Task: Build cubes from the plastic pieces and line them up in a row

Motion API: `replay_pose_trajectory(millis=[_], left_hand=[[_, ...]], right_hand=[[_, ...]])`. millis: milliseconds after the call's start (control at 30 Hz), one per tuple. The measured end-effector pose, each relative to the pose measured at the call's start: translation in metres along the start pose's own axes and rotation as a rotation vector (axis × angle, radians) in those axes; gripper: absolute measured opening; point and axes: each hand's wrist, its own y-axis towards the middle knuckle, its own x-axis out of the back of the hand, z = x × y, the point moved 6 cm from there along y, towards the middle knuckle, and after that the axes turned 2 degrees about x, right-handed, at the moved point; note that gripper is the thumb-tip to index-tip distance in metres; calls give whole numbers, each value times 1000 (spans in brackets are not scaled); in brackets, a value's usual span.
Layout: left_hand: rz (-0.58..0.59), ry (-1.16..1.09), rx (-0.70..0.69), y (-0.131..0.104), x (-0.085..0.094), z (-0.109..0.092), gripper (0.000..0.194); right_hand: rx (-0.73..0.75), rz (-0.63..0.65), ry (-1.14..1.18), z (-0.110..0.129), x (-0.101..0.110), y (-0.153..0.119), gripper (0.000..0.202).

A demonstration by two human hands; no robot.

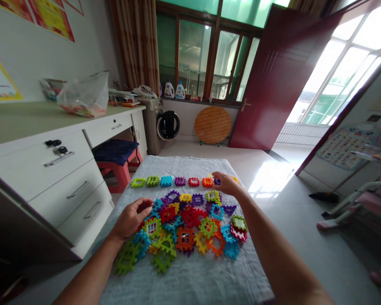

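A row of notched plastic building tiles runs across the far part of the cloth: a lime tile, a green tile, a light-blue tile, a purple tile, a red tile and an orange tile. My right hand closes its fingers around a dark purple tile at the right of this row, partly covering it. A yellow tile shows behind that hand. My left hand is open, thumb and fingers apart, at the left edge of a mixed tile pile.
A grey-blue cloth covers the low work surface. White drawers and a red stool with a dark seat stand to the left. Beyond are a washing machine, a round wooden board and a dark red door.
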Motion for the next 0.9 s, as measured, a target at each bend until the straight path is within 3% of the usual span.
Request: replay_pose_trajectory(millis=[167, 300, 467, 567, 700, 900], left_hand=[[-28, -22, -3, -2, 0, -3, 42], [-32, -18, 7, -2, 0, -4, 44], [-34, -14, 25, -3, 0, -6, 47], [-40, -7, 29, -2, 0, -5, 48], [-39, -15, 27, -1, 0, -2, 47], [-52, -20, 11, -3, 1, -2, 44]], right_hand=[[25, 98, -74, 11, -18, -26, 46], [20, 77, -60, 16, -28, -29, 45], [-28, -92, 164, -10, -18, -36, 49], [-103, -152, 165, -34, -12, -46, 50], [-174, -92, 14, -43, -14, -57, 50], [-175, -24, -47, -32, -26, -59, 46]])
